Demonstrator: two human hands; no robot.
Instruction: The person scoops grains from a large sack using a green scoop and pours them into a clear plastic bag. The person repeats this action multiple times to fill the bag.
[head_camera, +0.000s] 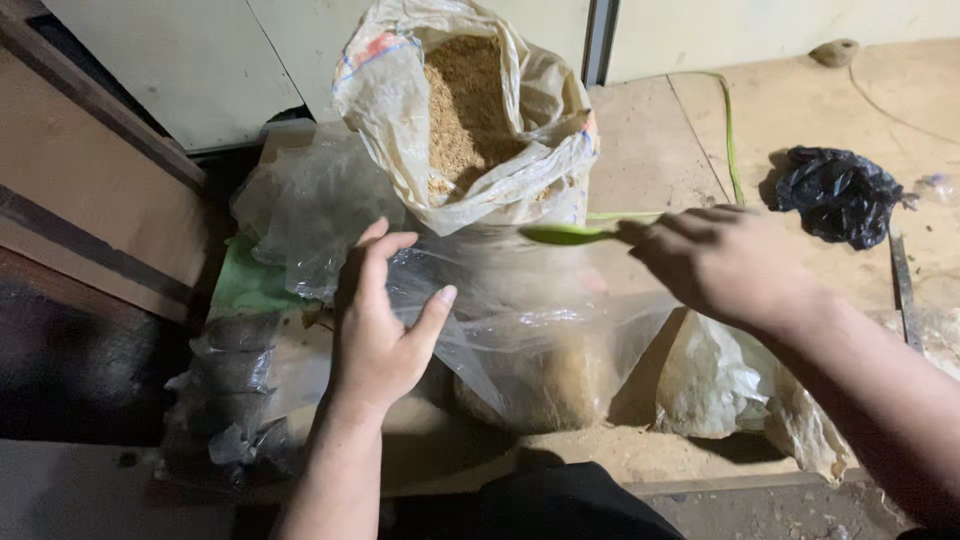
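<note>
Surface: a tan board floor (650, 150) in front of me.
On it: my open sack of brown grain (470, 120), a crumpled black bag (838, 193), a clear plastic bag (540, 340), scattered grain dust.

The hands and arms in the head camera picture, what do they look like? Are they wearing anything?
Both are bare. The left hand and right hand wear no gloves, and no rings or watch show. Both forearms are uncovered as far as the picture reaches, with no sleeve in sight. The fingernails look short and plain.
</note>
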